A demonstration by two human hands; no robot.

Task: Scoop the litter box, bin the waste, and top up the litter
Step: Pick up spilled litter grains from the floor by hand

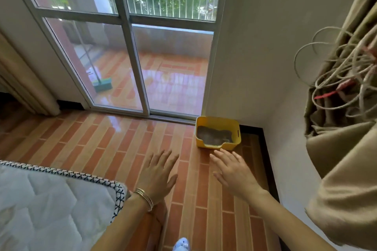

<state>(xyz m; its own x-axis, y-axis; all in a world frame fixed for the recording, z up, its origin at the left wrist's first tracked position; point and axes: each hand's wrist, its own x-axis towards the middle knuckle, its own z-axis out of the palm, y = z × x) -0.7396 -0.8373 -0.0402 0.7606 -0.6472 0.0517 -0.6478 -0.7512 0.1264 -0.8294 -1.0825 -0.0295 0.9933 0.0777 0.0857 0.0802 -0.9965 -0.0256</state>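
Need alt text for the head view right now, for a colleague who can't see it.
Both hands, left hand and right hand, reach out open and empty over a brick-patterned floor toward a yellow litter box of grey litter in the corner by a sliding glass door.

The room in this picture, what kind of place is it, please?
Probably a bedroom in a home, opening onto a balcony. A quilted mattress lies on the tiled floor, a sliding glass door leads outside, and a yellow litter box sits in the corner.
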